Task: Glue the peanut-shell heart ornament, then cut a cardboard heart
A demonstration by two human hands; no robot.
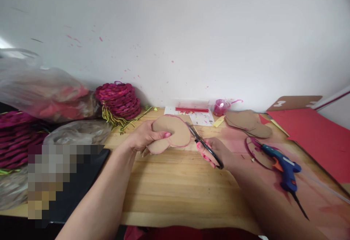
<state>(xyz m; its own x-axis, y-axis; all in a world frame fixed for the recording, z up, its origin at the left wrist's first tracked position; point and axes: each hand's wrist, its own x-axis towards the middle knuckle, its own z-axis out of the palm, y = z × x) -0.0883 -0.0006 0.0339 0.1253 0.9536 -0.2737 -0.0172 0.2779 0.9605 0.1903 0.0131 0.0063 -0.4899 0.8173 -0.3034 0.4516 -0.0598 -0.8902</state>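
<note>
Fingers (161,135) of the left hand (144,137) are closed on the cardboard (175,126), thumb flat on top and the others under it; those of the right hand (214,152) are curled round the handles of the scissors (196,135). Take the cardboard as the clock's centre, twelve toward the wall (205,32), which is flecked with pink. It is held over the wooden counter (175,192), its rounded edge lined in pink. Red sheets (322,134) lie at three o'clock, well apart from it. A clear bag (41,87) with red stuff inside sits between nine and ten, and a black panel (84,185), partly blurred out, lies at eight. Of two magenta coils, one (119,99) stands at ten, against the bag, and the other (20,141) at nine. Between three and four, the blue glue gun (287,167) rests with its nozzle over a pink-rimmed disc (258,154). Cut shapes (243,120) overlap between two and three. The scissors point toward ten, tips at the cardboard's right edge; whether they touch it, I cannot tell. White paper (202,119) lies at two, with a pink cup (221,107) just beyond it and a yellow slip (218,121) near both.
</note>
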